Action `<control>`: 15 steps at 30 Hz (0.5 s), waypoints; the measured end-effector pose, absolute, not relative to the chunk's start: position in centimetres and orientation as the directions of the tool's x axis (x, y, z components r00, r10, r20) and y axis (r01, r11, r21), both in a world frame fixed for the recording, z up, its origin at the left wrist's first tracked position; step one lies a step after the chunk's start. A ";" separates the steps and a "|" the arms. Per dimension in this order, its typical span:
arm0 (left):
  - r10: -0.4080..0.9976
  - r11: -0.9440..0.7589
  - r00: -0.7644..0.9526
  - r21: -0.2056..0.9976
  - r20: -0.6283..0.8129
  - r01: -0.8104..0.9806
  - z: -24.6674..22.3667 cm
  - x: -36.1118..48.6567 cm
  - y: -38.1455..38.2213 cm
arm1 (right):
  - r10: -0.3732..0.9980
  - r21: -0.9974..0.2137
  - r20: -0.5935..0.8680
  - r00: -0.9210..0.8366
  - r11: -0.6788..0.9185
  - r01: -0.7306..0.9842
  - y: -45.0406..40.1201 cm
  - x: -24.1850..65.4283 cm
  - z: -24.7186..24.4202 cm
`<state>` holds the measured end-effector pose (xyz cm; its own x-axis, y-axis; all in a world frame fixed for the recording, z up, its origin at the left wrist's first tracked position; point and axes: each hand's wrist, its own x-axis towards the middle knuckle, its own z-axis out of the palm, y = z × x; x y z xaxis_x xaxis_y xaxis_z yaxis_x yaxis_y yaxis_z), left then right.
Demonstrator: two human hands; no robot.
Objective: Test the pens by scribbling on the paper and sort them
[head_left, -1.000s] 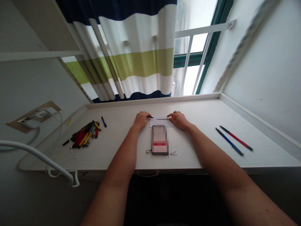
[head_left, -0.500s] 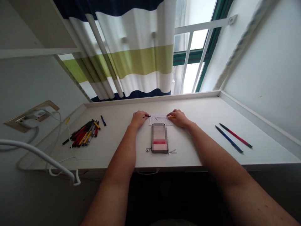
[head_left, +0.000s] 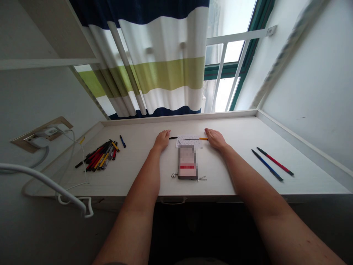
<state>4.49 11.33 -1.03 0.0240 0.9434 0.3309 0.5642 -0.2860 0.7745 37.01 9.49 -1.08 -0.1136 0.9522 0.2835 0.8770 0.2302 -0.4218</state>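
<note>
Left hand (head_left: 162,140): flat on the desk, palm down, fingers loosely extended, nothing gripped. Right hand (head_left: 215,139): likewise flat and palm down, holding nothing. The hands are apart, facing each other across a small sheet of printed paper (head_left: 189,141).

A slim pen (head_left: 193,139) with an orange end lies level along the top of the sheet, its orange end reaching just past the paper's right edge, right by the right fingertips; contact cannot be told. A short black pen (head_left: 173,137) lies just beside the left fingertips, left of the sheet.

Directly below the sheet, between the forearms: a flat rectangular object (head_left: 187,162), pixelated, with a red band across it. A small metal clip (head_left: 202,178) sits by its lower right corner.

Further left on the white desk (head_left: 143,186): a heap of mixed pens (head_left: 100,156), and a short blue pen (head_left: 122,141) just beyond it. Further right: a blue pen (head_left: 267,165) and a red pen (head_left: 275,161), side by side and well apart from the right hand. Beyond the desk's far edge hangs a striped curtain (head_left: 162,62).
</note>
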 end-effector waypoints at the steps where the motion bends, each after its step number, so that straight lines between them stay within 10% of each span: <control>1: 0.945 -0.287 0.032 0.775 0.327 0.563 -1.0 4.5 11.3 | 0.947 -0.400 0.291 -0.133 0.247 0.883 9.5 37.1 -1.1; 15: 0.829 -0.552 0.357 0.530 0.430 0.644 0.7 6.4 10.0 | 0.874 -0.375 0.359 -0.328 0.456 0.807 8.3 34.3 0.0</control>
